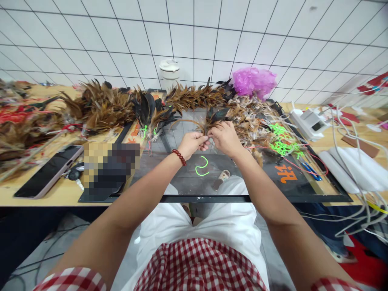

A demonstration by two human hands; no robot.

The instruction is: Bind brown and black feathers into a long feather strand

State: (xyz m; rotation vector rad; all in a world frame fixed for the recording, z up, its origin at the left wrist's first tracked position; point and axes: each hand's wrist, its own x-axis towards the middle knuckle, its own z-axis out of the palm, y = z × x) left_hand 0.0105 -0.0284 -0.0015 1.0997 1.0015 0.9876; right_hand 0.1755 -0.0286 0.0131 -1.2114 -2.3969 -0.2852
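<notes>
Both hands meet over the dark glossy board [169, 178], close in front of a small bunch of brown and black feathers [214, 118]. My left hand [194, 144], with a red bead bracelet [179, 157] on the wrist, is closed in a pinch at the base of the feathers. My right hand [223, 138] is closed around the same base, its fingertips near the left ones. One long brown feather [185, 121] curves out leftward. The exact grip is partly hidden by the fingers. A loose piece of green cord [202, 166] lies on the board below the hands.
Feather bunches tied with green cord [148, 115] lie left of the hands. Loose feathers [247, 117] and green cords [282, 140] are heaped to the right, near blue snips [311, 171]. A phone [48, 171], a purple bag [253, 82] and white cables [357, 149] surround the workspace.
</notes>
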